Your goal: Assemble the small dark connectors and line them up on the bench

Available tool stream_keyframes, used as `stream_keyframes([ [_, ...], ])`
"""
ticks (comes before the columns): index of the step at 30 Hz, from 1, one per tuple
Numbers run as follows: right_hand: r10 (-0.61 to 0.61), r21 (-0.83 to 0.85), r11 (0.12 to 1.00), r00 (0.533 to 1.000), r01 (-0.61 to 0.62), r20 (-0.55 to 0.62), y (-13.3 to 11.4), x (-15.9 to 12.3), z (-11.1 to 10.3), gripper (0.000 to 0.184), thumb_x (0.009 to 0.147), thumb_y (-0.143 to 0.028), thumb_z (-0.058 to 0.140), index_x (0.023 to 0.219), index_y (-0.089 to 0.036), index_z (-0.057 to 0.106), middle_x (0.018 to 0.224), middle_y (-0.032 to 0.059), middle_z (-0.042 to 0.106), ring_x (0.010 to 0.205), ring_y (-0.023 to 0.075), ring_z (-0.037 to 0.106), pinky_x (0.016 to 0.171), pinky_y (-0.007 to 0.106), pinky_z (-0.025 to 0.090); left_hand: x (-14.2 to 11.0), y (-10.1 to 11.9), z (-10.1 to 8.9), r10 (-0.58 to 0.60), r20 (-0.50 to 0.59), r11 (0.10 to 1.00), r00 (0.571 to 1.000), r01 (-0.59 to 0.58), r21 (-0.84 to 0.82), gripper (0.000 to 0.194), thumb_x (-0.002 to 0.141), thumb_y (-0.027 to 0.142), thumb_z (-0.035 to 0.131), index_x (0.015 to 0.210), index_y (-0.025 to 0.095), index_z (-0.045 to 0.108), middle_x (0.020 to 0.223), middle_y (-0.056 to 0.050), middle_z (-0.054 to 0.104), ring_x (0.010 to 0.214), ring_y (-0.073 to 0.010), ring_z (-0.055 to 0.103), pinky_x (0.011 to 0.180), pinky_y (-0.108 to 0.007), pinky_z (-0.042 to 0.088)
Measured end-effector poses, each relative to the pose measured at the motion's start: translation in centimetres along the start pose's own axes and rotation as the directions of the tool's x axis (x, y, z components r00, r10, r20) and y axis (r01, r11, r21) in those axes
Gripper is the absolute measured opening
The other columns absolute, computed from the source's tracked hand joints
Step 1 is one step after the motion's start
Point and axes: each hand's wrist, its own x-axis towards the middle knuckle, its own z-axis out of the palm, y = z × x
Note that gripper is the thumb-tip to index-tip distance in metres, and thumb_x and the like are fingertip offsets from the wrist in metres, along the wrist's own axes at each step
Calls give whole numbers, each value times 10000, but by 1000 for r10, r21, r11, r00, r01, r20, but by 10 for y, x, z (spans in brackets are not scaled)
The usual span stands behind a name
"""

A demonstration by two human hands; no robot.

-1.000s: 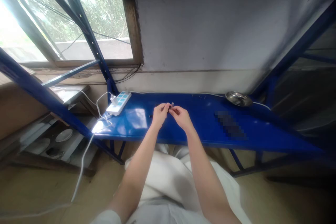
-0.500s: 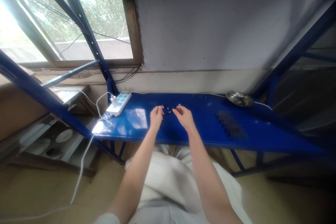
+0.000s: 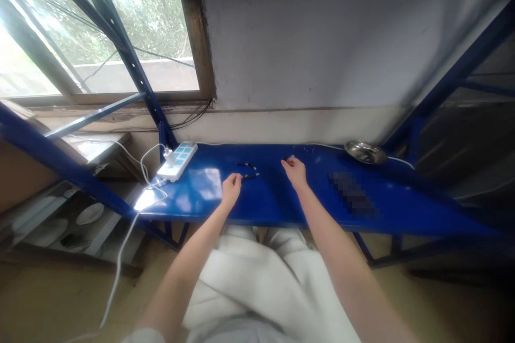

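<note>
Readable text: none can be made out | white power strip (image 3: pixel 177 161), left edge of blue tabletop (image 3: pixel 265 209): no lettering can be read | dark pixelated item (image 3: pixel 351 193), near front edge, toward right corner: markings masked by pixelation

Bottom centre now: loose off-white trousers (image 3: pixel 265 278), soft cloth, plenty of folds, grey shading down in creases. Lower still, right on bottom edge, pale grey top (image 3: pixel 245 329), wrinkled, bit blurred. Across to bottom left, pale sleeve (image 3: pixel 145 335), just its hem making frame. Then bare left forearm (image 3: pixel 201 249), bare right forearm (image 3: pixel 333 257), narrowing to ungloved left hand (image 3: pixel 232 190), ungloved right hand (image 3: pixel 295 171).
</note>
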Motion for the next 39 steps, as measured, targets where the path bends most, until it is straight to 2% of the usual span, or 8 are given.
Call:
stream_keyframes([
  [6, -64, -275, 959, 997, 71, 37, 15, 42, 8, 156, 700, -286, 566, 722, -142, 623, 705, 62, 638, 650, 167, 559, 627, 277, 423, -3, 0, -1, -42, -31, 999, 999, 41, -22, 308, 828, 405, 432, 776, 163, 615, 563, 12, 529, 508, -103, 491, 525, -218, 376],
  [13, -34, -399, 916, 999, 48, 43, 33, 83, 20, 186, 688, -260, 593, 792, -135, 682, 787, 78, 677, 719, 183, 598, 631, 263, 433, -4, 1, -2, -62, -41, 998, 997, 62, -14, 320, 829, 417, 432, 745, 165, 610, 545, 15, 516, 489, -98, 473, 504, -215, 362],
  [20, 53, -451, 891, 998, -38, 21, 52, 86, 28, 191, 696, -287, 601, 809, -159, 687, 789, 72, 679, 690, 180, 597, 600, 266, 428, -7, 3, -2, -62, -28, 998, 998, 62, -20, 318, 834, 415, 430, 754, 167, 612, 569, 5, 532, 496, -103, 471, 482, -215, 350],
  [31, 34, -498, 867, 997, 8, 76, 52, 80, 29, 188, 740, -274, 568, 854, -154, 658, 802, 76, 662, 698, 170, 587, 615, 271, 431, -7, 3, -2, -54, -55, 999, 997, 54, 3, 302, 833, 388, 441, 730, 163, 613, 559, 3, 532, 512, -107, 477, 510, -216, 358],
  [39, 59, -527, 850, 992, 8, 109, 60, 88, 30, 157, 712, -141, 557, 839, -134, 649, 797, 95, 658, 777, 194, 611, 694, 286, 450, -7, 3, -2, -49, -64, 998, 997, 51, 23, 303, 834, 384, 438, 729, 163, 618, 567, -1, 541, 537, -114, 491, 533, -221, 370],
])
